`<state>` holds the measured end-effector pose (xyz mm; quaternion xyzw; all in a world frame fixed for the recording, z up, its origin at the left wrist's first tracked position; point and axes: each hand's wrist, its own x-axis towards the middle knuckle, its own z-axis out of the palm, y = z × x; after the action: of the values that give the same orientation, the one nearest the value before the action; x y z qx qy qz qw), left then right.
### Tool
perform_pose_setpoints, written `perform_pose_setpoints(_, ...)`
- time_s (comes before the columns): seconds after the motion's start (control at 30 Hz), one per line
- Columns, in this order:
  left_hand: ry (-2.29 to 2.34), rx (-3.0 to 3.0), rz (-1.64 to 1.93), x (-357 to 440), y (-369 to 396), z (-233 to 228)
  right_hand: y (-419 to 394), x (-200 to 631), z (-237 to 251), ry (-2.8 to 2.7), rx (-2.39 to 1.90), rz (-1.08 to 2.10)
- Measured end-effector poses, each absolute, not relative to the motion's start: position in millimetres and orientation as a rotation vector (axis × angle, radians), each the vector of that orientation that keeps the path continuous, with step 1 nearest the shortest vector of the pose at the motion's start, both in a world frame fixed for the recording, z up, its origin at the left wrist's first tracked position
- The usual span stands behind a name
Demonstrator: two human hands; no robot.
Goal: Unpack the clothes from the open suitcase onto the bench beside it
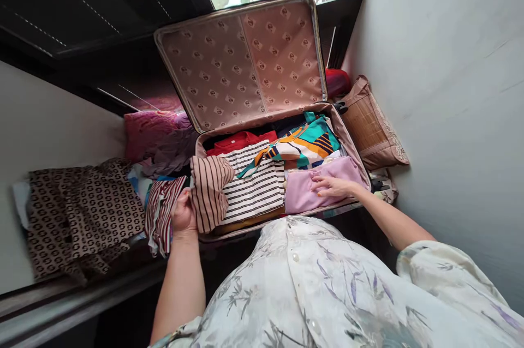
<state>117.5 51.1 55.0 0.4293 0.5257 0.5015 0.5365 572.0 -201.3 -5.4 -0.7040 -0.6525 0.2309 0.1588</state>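
Observation:
An open suitcase (350, 147) lies on a window ledge, its patterned lid (241, 61) propped up against the window. Folded clothes fill it: a red garment (239, 141), a black-and-white striped one (257, 187), a teal-and-orange patterned one (307, 143) and a lilac one (301, 190). My left hand (183, 214) grips a brown striped garment (208, 190) at the suitcase's left edge. My right hand (332, 186) lies flat, fingers spread, on the lilac garment.
A brown patterned cloth (82, 211) and a pink pile (153, 135) lie on the ledge to the left. A woven cushion (370, 127) leans by the wall on the right. The grey wall (450, 91) stands close on the right.

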Motion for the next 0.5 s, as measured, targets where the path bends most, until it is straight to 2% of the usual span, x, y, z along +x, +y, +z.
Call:
perform_pose_setpoints(0.07, 1.221, 0.975, 1.200, 128.8, 42.0, 53.1, -201.7, 580.3, -11.6, -1.873, -1.962, 0.716)
perform_pose_setpoints(0.17, 1.051, 1.037, 1.159, 153.8, 31.4, 74.7, -211.0, 602.9, -18.7, -1.736, -1.899, 0.755)
perform_pose_setpoints(0.33, 0.589, 1.579, 0.652, 240.3, -8.9, 110.5, -234.2, 633.4, -15.7, -1.302, -1.963, 0.716)
perform_pose_setpoints(0.4, 0.351, 1.888, 0.372, 288.7, -41.3, 96.4, -241.8, 638.4, -11.1, -1.219, -2.010, 0.710)
perform_pose_setpoints(0.5, 0.104, 2.213, -0.133, 348.0, -90.7, 50.4, -253.2, 642.2, -5.0, -1.125, -2.171, 0.628)
